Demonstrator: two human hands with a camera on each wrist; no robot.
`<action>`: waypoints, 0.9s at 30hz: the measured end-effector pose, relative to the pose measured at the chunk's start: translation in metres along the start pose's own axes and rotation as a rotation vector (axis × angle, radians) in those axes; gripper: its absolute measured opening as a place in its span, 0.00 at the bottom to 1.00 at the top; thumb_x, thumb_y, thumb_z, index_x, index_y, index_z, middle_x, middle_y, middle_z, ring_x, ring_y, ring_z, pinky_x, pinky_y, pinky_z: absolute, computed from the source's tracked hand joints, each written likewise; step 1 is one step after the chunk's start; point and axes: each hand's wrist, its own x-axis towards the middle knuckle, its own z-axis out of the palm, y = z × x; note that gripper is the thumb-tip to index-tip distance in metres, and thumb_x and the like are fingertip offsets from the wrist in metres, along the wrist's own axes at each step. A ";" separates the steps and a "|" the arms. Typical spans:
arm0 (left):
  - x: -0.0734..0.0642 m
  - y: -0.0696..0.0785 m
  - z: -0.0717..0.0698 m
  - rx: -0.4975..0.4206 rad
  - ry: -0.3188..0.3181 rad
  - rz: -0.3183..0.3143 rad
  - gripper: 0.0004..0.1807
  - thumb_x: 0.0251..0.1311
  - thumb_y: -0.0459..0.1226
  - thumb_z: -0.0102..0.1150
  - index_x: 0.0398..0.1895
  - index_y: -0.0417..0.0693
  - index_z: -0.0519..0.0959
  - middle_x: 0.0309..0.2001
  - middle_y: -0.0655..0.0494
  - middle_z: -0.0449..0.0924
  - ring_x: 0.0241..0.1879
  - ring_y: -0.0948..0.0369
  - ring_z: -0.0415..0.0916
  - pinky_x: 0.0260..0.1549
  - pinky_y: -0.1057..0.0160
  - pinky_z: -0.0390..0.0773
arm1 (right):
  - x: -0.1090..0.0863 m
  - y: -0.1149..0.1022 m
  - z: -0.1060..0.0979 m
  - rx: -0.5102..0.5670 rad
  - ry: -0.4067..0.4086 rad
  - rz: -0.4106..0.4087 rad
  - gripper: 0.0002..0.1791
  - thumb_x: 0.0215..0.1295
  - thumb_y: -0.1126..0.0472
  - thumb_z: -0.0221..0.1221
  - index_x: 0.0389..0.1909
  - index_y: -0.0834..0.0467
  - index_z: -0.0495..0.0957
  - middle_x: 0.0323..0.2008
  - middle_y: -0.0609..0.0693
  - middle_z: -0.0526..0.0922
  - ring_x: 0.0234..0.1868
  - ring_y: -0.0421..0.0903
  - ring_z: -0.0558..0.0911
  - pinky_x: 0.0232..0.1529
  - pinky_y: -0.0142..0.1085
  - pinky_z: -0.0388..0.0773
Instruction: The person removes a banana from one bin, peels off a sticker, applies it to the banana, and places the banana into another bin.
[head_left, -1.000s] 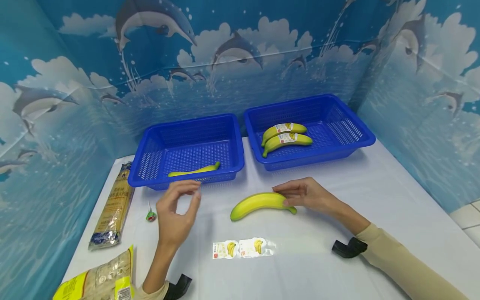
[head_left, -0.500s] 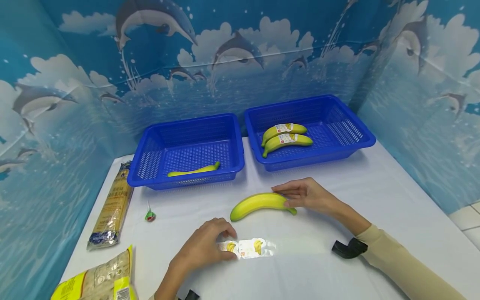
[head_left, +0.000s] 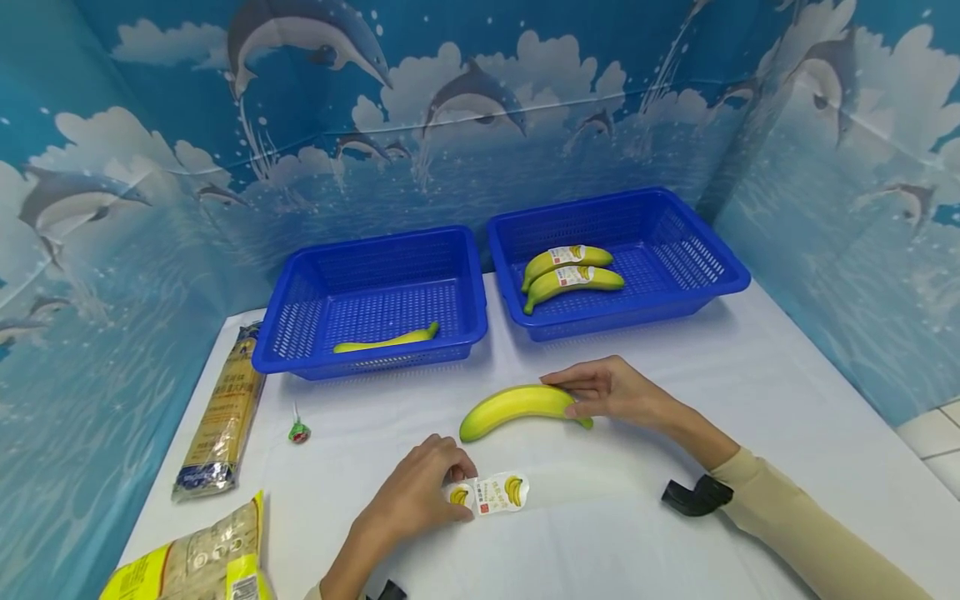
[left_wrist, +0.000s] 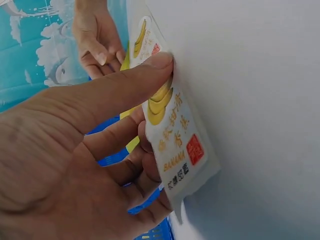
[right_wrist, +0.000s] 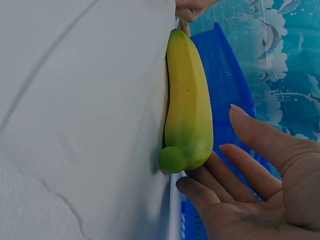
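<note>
The left hand (head_left: 420,496) pinches the labels (head_left: 501,493) by their left end in the head view; the right hand (head_left: 611,392), fingers relaxed, is at the stem end of the banana (head_left: 517,408), which lies just beyond the labels. White table (head_left: 570,550) spreads in front of the labels and between the banana and the left basket (head_left: 390,304). The left wrist view shows what the head view hides: thumb on the printed face, fingers behind, the near label tilted. In the right wrist view, the thumb stands apart from the banana; whether the fingers behind its stem touch is unclear.
</note>
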 end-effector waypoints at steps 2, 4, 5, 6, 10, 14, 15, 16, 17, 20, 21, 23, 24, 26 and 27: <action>0.002 0.000 -0.001 -0.022 -0.016 0.007 0.19 0.45 0.36 0.89 0.37 0.53 0.86 0.34 0.66 0.74 0.39 0.67 0.67 0.41 0.65 0.74 | 0.000 0.000 0.000 -0.002 0.001 -0.003 0.29 0.64 0.77 0.71 0.65 0.80 0.75 0.66 0.77 0.76 0.68 0.46 0.82 0.66 0.37 0.79; 0.004 -0.001 -0.001 -0.069 -0.038 0.013 0.16 0.49 0.35 0.87 0.35 0.53 0.85 0.34 0.65 0.74 0.39 0.66 0.69 0.41 0.66 0.76 | -0.001 -0.001 0.000 -0.004 0.001 -0.013 0.29 0.64 0.76 0.71 0.65 0.80 0.75 0.67 0.78 0.76 0.69 0.49 0.81 0.67 0.38 0.79; 0.006 -0.001 -0.002 -0.100 -0.052 0.016 0.14 0.52 0.35 0.85 0.35 0.53 0.85 0.34 0.65 0.75 0.39 0.66 0.70 0.41 0.66 0.76 | -0.001 -0.002 0.000 -0.008 0.002 -0.021 0.29 0.64 0.76 0.71 0.65 0.80 0.75 0.67 0.78 0.75 0.70 0.50 0.81 0.67 0.38 0.79; 0.007 -0.001 -0.002 -0.134 -0.067 0.019 0.12 0.55 0.35 0.83 0.34 0.52 0.85 0.34 0.65 0.75 0.39 0.66 0.71 0.41 0.66 0.77 | -0.001 -0.003 0.000 -0.008 0.004 -0.027 0.29 0.64 0.76 0.71 0.65 0.79 0.75 0.67 0.78 0.75 0.70 0.51 0.81 0.67 0.39 0.78; 0.012 -0.003 -0.004 -0.265 -0.133 0.053 0.06 0.64 0.33 0.77 0.34 0.52 0.86 0.32 0.65 0.79 0.36 0.66 0.74 0.39 0.68 0.79 | -0.002 -0.007 0.001 -0.030 0.007 -0.065 0.28 0.65 0.75 0.71 0.66 0.76 0.77 0.68 0.76 0.75 0.71 0.50 0.79 0.70 0.42 0.76; 0.016 -0.003 -0.007 -0.375 -0.187 0.099 0.03 0.69 0.33 0.72 0.36 0.49 0.89 0.33 0.65 0.85 0.36 0.69 0.79 0.44 0.67 0.82 | -0.003 -0.017 0.005 -0.072 -0.024 -0.127 0.26 0.66 0.74 0.71 0.64 0.74 0.79 0.67 0.71 0.79 0.71 0.45 0.80 0.72 0.45 0.74; 0.017 -0.002 -0.008 -0.398 -0.195 0.107 0.03 0.70 0.33 0.71 0.37 0.48 0.90 0.34 0.64 0.87 0.37 0.69 0.80 0.45 0.67 0.83 | -0.003 -0.021 0.007 -0.080 -0.036 -0.144 0.26 0.66 0.74 0.71 0.64 0.74 0.79 0.66 0.69 0.81 0.70 0.45 0.80 0.72 0.46 0.75; 0.018 -0.002 -0.009 -0.420 -0.201 0.117 0.02 0.70 0.33 0.71 0.38 0.46 0.90 0.35 0.63 0.88 0.37 0.69 0.82 0.46 0.66 0.84 | -0.004 -0.025 0.009 -0.087 -0.051 -0.158 0.25 0.65 0.74 0.71 0.63 0.73 0.80 0.65 0.67 0.82 0.70 0.45 0.81 0.71 0.47 0.76; 0.019 -0.001 -0.010 -0.435 -0.207 0.128 0.03 0.71 0.33 0.70 0.39 0.45 0.91 0.36 0.62 0.89 0.37 0.69 0.83 0.47 0.66 0.85 | -0.005 -0.029 0.012 -0.090 -0.069 -0.172 0.24 0.65 0.74 0.72 0.62 0.72 0.81 0.64 0.65 0.84 0.69 0.46 0.82 0.70 0.48 0.77; 0.022 0.002 -0.011 -0.472 -0.221 0.141 0.05 0.73 0.32 0.68 0.41 0.42 0.91 0.38 0.58 0.91 0.39 0.69 0.85 0.48 0.66 0.86 | -0.007 -0.042 0.023 -0.114 -0.135 -0.209 0.22 0.65 0.73 0.72 0.59 0.68 0.84 0.61 0.61 0.87 0.65 0.49 0.84 0.66 0.51 0.82; 0.023 0.003 -0.012 -0.480 -0.224 0.142 0.05 0.73 0.32 0.67 0.42 0.41 0.91 0.39 0.57 0.91 0.40 0.68 0.85 0.49 0.66 0.87 | -0.008 -0.046 0.027 -0.127 -0.156 -0.223 0.21 0.65 0.72 0.73 0.59 0.67 0.84 0.59 0.60 0.87 0.64 0.50 0.85 0.64 0.52 0.84; 0.025 0.005 -0.013 -0.499 -0.230 0.146 0.06 0.73 0.32 0.67 0.42 0.40 0.91 0.40 0.55 0.91 0.40 0.68 0.86 0.49 0.65 0.87 | -0.009 -0.052 0.035 -0.157 -0.191 -0.244 0.20 0.65 0.71 0.73 0.58 0.62 0.86 0.58 0.58 0.89 0.61 0.51 0.86 0.60 0.51 0.86; 0.026 0.006 -0.014 -0.507 -0.233 0.144 0.06 0.73 0.32 0.67 0.42 0.39 0.91 0.40 0.55 0.91 0.40 0.68 0.86 0.49 0.65 0.87 | -0.009 -0.054 0.038 -0.176 -0.204 -0.259 0.20 0.66 0.70 0.74 0.58 0.60 0.87 0.57 0.58 0.89 0.60 0.51 0.86 0.58 0.51 0.87; 0.028 0.008 -0.015 -0.517 -0.236 0.144 0.06 0.73 0.32 0.67 0.43 0.39 0.91 0.39 0.54 0.91 0.39 0.67 0.86 0.48 0.65 0.87 | -0.010 -0.057 0.045 -0.196 -0.220 -0.262 0.20 0.66 0.68 0.74 0.57 0.56 0.87 0.56 0.55 0.89 0.58 0.50 0.86 0.56 0.49 0.88; 0.030 0.009 -0.015 -0.524 -0.239 0.144 0.06 0.73 0.32 0.67 0.43 0.38 0.91 0.39 0.54 0.91 0.38 0.67 0.86 0.47 0.66 0.87 | -0.010 -0.058 0.048 -0.201 -0.223 -0.257 0.19 0.66 0.68 0.74 0.57 0.54 0.88 0.55 0.55 0.89 0.57 0.49 0.86 0.56 0.48 0.87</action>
